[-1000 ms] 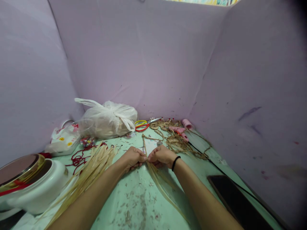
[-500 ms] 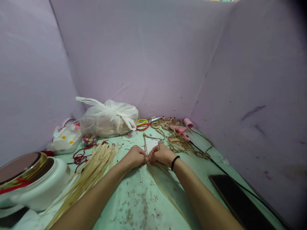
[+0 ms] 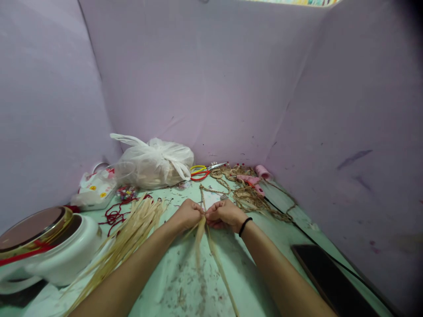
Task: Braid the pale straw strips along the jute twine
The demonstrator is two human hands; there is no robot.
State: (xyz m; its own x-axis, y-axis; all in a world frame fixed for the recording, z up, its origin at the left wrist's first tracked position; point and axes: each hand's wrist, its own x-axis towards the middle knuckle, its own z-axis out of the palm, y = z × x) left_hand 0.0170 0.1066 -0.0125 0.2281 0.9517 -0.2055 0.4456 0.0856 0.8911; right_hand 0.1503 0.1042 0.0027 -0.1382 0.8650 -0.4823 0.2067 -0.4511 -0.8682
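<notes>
Green tabletop, stained and flecked; at the near right, one flat dark slab, a black cord running past its far corner; at the near left, one white rounded vessel, a gold-rimmed lid resting tilted at its mouth; right of the vessel, one bundle of pale fibre strips, loosely spread, partly behind the left forearm; at centre, loose fibre ends trailing toward the near edge from between the hands; left hand, fingers curled, fingertips pinching the thin fibre cord; right hand, thumb and fingers closed on the same cord just beside the left, a black band at the wrist; the cord itself, between the hands, extending beyond them to a bend, then rightward; farther left, red yarn, a bag of coloured beads and a white packet; farther right, heaped brown twine, with a pink glue gun lying on it; behind, a knotted white plastic bag, scissors with yellow and red handles, a pink spool; farthest, pale lilac walls, marked in places.
</notes>
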